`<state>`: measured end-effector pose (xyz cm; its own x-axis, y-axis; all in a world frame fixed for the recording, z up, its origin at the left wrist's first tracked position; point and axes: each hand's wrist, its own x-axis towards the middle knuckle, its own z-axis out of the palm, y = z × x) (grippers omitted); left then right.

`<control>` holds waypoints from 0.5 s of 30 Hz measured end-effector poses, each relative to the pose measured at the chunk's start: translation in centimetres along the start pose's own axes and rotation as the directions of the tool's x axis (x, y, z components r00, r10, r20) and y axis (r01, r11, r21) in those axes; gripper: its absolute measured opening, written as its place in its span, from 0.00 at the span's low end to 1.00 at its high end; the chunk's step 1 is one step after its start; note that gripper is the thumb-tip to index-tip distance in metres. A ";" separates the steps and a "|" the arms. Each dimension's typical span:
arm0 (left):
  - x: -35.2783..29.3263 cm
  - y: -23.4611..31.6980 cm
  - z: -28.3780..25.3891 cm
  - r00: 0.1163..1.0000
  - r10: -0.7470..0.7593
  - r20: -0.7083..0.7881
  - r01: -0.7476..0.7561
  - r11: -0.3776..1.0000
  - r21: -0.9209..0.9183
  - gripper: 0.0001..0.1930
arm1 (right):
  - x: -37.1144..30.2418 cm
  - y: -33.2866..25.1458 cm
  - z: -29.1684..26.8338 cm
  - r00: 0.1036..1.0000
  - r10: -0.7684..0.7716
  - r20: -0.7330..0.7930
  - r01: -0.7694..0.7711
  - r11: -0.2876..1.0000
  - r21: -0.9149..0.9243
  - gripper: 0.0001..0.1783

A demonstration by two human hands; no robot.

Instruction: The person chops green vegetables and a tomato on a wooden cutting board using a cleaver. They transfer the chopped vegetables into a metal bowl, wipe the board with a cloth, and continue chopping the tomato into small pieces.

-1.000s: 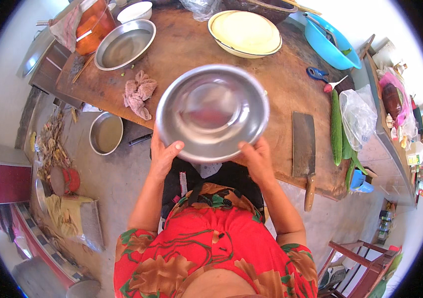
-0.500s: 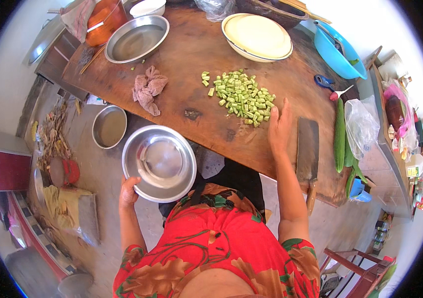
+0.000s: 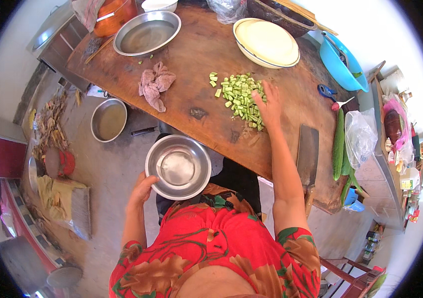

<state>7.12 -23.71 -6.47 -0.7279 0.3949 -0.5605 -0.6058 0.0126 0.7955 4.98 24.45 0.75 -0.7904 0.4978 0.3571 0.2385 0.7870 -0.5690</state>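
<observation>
My left hand [image 3: 143, 188] grips the rim of an empty steel bowl [image 3: 178, 166], held below the near edge of the wooden table [image 3: 196, 59]. My right hand [image 3: 269, 106] lies flat, fingers apart, on the right side of a pile of chopped green vegetable pieces [image 3: 237, 97] on the tabletop. A cleaver [image 3: 307, 155] rests on the table to the right of my right forearm.
On the table: a pinkish rag [image 3: 155, 84], a steel basin [image 3: 147, 33], a cream plate [image 3: 266, 42], a blue basin [image 3: 339, 58], whole cucumbers [image 3: 339, 144], a plastic bag [image 3: 359, 136]. A steel pan [image 3: 108, 119] and scraps lie on the floor at left.
The bowl came down from in front of the camera to below the table edge, now in my left hand alone. My right hand let go and reached onto the chopped vegetable pile.
</observation>
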 end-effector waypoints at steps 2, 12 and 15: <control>0.6 -0.1 1.1 0.999 0.002 0.048 -0.003 0.999 0.035 0.29 | 0.2 -0.1 -0.1 0.989 -0.101 0.108 0.103 0.995 -0.015 0.39; 2.7 -0.7 9.8 0.978 0.097 0.184 -0.085 0.994 -0.069 0.33 | -3.2 -2.6 -0.5 0.988 -0.134 0.078 0.118 0.976 0.182 0.26; 3.1 -1.0 11.6 0.969 0.055 0.241 -0.026 0.992 -0.121 0.34 | -4.9 -3.6 -0.2 0.991 -0.129 0.026 0.123 0.978 0.167 0.23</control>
<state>9.25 -11.85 -6.31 -0.6615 0.6044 -0.4440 -0.6209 -0.1093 0.7762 8.14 19.23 1.22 -0.8287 0.3823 0.4088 0.0415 0.7703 -0.6363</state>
